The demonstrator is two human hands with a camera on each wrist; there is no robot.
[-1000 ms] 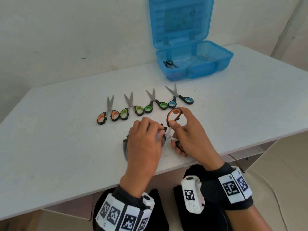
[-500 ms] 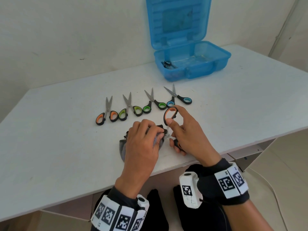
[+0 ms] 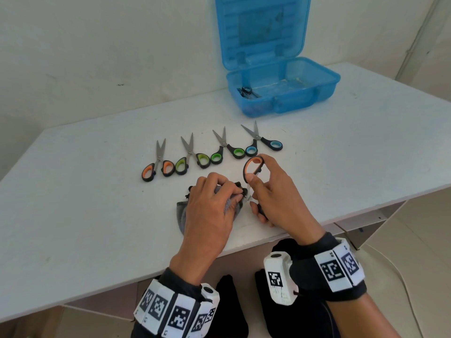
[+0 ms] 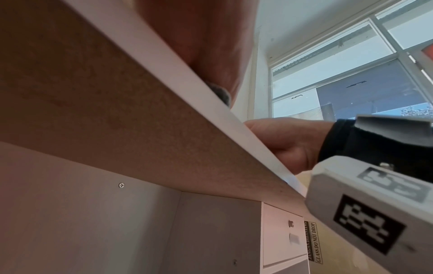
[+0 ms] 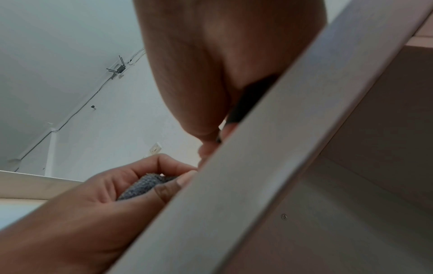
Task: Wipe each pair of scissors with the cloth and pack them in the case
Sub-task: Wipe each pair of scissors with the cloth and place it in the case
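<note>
My right hand [image 3: 271,191] holds an orange-handled pair of scissors [image 3: 252,168] by the handles, blades pointing down toward my left hand. My left hand [image 3: 212,203] grips a grey cloth [image 3: 181,214] bunched around the blades near the table's front edge. The right wrist view shows the grey cloth [image 5: 143,184] pinched in the left fingers. Several more pairs lie in a row behind: orange [image 3: 158,162], yellow-green [image 3: 190,157], green [image 3: 225,150] and blue [image 3: 262,141]. The open blue case [image 3: 283,93] stands at the back with one dark pair [image 3: 246,91] inside.
The white table [image 3: 85,203] meets a wall at the back, and its front edge runs just below my wrists. A drawer unit [image 4: 281,239] sits under the table at the right. Bare tabletop lies to the left and right of the scissors row.
Both hands stay at the same spot by the front edge. The orange handle loop has shifted slightly as the blades move in the cloth.
</note>
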